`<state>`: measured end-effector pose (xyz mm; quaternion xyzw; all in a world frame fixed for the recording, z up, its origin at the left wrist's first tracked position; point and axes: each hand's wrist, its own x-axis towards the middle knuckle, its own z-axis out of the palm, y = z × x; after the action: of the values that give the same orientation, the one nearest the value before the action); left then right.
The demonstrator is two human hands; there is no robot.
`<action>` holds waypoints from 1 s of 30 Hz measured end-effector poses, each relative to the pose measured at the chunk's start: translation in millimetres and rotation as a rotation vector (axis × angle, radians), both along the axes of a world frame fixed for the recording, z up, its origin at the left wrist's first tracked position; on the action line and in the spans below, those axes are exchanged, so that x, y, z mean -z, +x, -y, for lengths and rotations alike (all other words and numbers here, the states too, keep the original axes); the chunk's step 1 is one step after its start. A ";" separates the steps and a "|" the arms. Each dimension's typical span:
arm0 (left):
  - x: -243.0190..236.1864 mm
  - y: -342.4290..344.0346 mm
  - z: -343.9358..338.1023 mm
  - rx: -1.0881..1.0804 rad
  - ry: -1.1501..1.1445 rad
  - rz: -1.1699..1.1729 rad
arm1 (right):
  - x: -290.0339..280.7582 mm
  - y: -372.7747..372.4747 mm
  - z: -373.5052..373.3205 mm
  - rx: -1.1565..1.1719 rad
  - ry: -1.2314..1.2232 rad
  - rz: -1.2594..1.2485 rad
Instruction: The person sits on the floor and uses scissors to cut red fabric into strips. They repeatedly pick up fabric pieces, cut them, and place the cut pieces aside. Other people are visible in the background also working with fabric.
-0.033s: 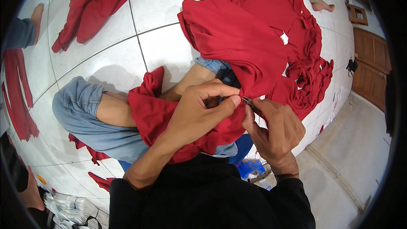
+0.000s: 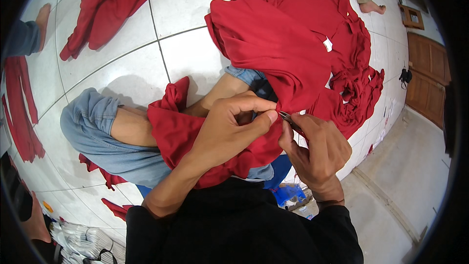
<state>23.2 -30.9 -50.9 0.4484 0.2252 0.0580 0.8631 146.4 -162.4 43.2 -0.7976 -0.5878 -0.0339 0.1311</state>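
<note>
My left hand (image 2: 222, 137) pinches a fold of red fabric (image 2: 300, 88) between thumb and forefinger in front of me. Just right of that pinch, my right hand (image 2: 317, 151) is closed round small metal snips (image 2: 288, 120), whose tips are at the fabric by my left thumb. The red cloth continues over my lap (image 2: 168, 132), across my bent legs (image 2: 97, 132) in rolled light-blue jeans, and into a large crumpled pile of red garments (image 2: 342, 34) on the tiled floor ahead of me.
More red garments (image 2: 107, 10) lie on the tiles (image 2: 122, 63) at front left and far left (image 2: 22, 117). Other people's bare feet (image 2: 43, 24) show at left and upper right (image 2: 371, 7). White bundles (image 2: 83, 242) lie at lower left, blue plastic (image 2: 288, 193) beside me, a wooden door (image 2: 427, 63) at right.
</note>
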 end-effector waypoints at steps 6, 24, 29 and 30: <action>1.1 1.5 -2.7 0.025 0.045 -0.004 | 0.6 2.2 -2.9 -0.012 -0.023 0.027; 4.2 2.2 -0.6 -0.012 -0.010 0.016 | 2.6 4.9 -5.5 -0.043 -0.037 0.032; 2.5 1.8 -2.1 -0.005 -0.061 0.015 | 3.7 5.5 -4.7 -0.058 -0.075 0.055; 1.5 2.1 -2.3 0.004 -0.084 0.007 | 4.0 5.7 -3.9 -0.063 -0.052 0.055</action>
<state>25.2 -28.6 -52.5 0.4122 0.2236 0.0482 0.8819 152.1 -158.5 39.2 -0.7805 -0.6168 -0.0367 0.0951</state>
